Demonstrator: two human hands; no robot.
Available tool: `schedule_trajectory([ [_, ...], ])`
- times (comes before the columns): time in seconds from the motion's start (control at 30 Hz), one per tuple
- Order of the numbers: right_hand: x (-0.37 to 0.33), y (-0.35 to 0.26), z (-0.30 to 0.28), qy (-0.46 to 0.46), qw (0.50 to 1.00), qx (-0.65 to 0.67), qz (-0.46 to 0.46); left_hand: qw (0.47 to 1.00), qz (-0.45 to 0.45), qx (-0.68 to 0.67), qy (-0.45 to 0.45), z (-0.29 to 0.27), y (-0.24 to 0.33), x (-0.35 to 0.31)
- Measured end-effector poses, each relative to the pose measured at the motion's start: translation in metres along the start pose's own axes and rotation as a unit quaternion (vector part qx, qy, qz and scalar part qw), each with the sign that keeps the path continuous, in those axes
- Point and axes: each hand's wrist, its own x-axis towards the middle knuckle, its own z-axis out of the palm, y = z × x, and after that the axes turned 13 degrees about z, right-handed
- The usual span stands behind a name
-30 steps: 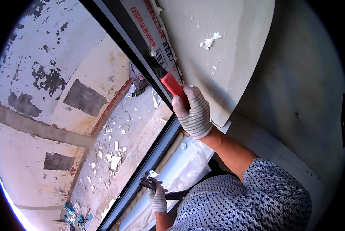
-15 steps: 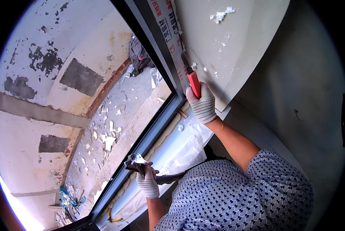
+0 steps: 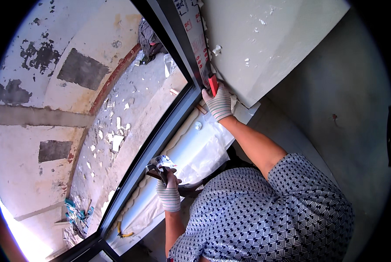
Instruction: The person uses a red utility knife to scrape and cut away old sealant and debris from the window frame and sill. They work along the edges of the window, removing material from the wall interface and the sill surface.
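My right hand (image 3: 219,103), in a striped knit glove, is closed around a red-handled utility knife (image 3: 213,85). The knife's tip meets the corner between the dark window frame (image 3: 171,98) and the grey wall face (image 3: 248,65), beside a strip of printed protective film (image 3: 198,43). My left hand (image 3: 168,193), gloved in the same kind of knit, grips a crumpled strip of dark and silvery film (image 3: 157,170) above the sill. Its fingers are curled round the strip, and part of it is hidden.
A bead of expanding foam (image 3: 173,142) runs along the frame over the white sill (image 3: 191,148). Plastic sheeting (image 3: 208,159) covers part of the sill. Yellow-handled pliers (image 3: 124,231) lie at its lower left end. Outside the glass, rubble (image 3: 117,142) litters the ground.
My right hand and the knife have shifted slightly down and left in view, closer to the frame's corner. The film in my left hand has turned a little. The whole view has also shifted.
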Motion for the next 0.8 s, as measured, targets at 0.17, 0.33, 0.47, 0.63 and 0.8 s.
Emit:
schedule_trajectory([
  [0.17,0.008,0.0,0.003,-0.008,1.0,-0.027,0.005,1.0,-0.008,-0.001,0.003,-0.001,-0.007,-0.003],
  [0.33,0.011,0.003,-0.002,0.015,0.998,-0.051,-0.026,1.0,-0.017,0.013,-0.001,0.003,-0.002,-0.002],
  [0.47,0.003,-0.016,-0.028,-0.04,0.995,-0.091,0.022,0.999,-0.028,0.002,-0.014,0.007,-0.002,0.0],
  [0.63,-0.024,-0.025,-0.073,-0.085,0.994,-0.04,-0.062,0.997,0.01,-0.042,-0.062,0.034,0.002,0.012],
  [0.8,-0.045,-0.045,-0.135,-0.149,0.984,-0.034,-0.097,0.987,0.021,-0.117,-0.111,0.071,0.003,0.03],
])
